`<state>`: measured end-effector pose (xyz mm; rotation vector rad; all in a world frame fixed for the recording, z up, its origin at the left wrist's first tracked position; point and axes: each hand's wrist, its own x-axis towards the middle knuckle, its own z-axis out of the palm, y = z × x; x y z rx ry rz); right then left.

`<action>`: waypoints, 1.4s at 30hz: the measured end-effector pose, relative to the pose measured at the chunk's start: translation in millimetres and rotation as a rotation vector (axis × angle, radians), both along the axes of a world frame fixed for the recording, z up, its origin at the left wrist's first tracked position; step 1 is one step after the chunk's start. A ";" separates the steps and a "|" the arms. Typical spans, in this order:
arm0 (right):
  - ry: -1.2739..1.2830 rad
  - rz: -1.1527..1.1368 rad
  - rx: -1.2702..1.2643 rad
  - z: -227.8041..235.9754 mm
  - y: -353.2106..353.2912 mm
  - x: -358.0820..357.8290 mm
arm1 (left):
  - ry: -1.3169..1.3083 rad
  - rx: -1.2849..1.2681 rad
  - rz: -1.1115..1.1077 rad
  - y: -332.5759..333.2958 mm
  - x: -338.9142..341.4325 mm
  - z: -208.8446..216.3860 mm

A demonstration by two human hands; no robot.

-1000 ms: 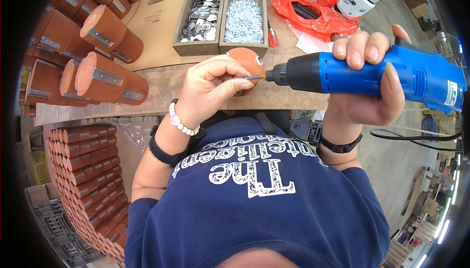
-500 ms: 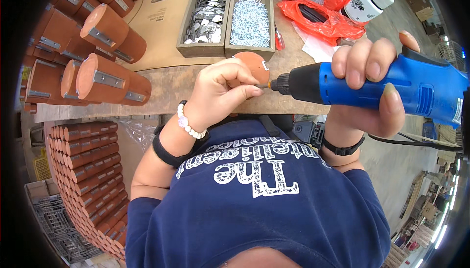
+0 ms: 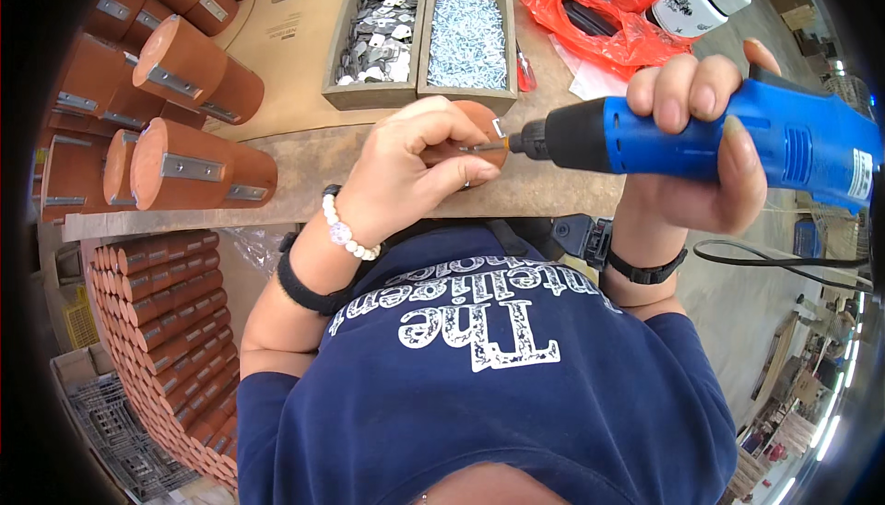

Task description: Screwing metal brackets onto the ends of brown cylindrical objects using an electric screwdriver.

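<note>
My left hand [image 3: 419, 154] is closed in a pinch, thumb and forefinger on a small slim metal piece [image 3: 481, 147]. That piece lies in line with the gold-coloured tip of a blue and black power screwdriver [image 3: 576, 139]. My right hand [image 3: 719, 205] grips the tool's blue body from the right, fingers wrapped over it and thumb below. Directly behind my left fingers is a terracotta-coloured cylinder [image 3: 481, 116] with its round end showing and a small white metal clip on it. The fingers hide most of that cylinder, and whether they touch it I cannot tell.
Two wooden trays stand behind my hands: one of flat metal plates [image 3: 378, 30], one of screws [image 3: 466, 39]. Terracotta cylinders [image 3: 198, 168] with metal strips crowd the left; more are stacked below the table [image 3: 332, 168]. Red plastic bags [image 3: 618, 39] and a white bottle [image 3: 696, 2] sit back right.
The power screwdriver's rear end has risen slightly, and its tip has shifted a little. My left fingers have adjusted, so more of the metal piece shows. The cable has swung.
</note>
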<state>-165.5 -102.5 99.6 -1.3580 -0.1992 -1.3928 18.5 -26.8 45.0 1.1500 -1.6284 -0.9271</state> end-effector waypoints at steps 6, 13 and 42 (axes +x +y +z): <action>-0.034 -0.065 0.025 4.1 -8.6 -7.3 | -0.463 -0.234 0.196 -46.5 47.3 6.7; -0.028 -0.088 0.013 10.4 -6.5 -9.3 | -0.701 0.132 0.346 -114.9 85.2 -36.0; -0.050 -0.176 0.014 19.2 22.6 -36.3 | -1.146 0.215 0.318 -138.6 79.2 -39.3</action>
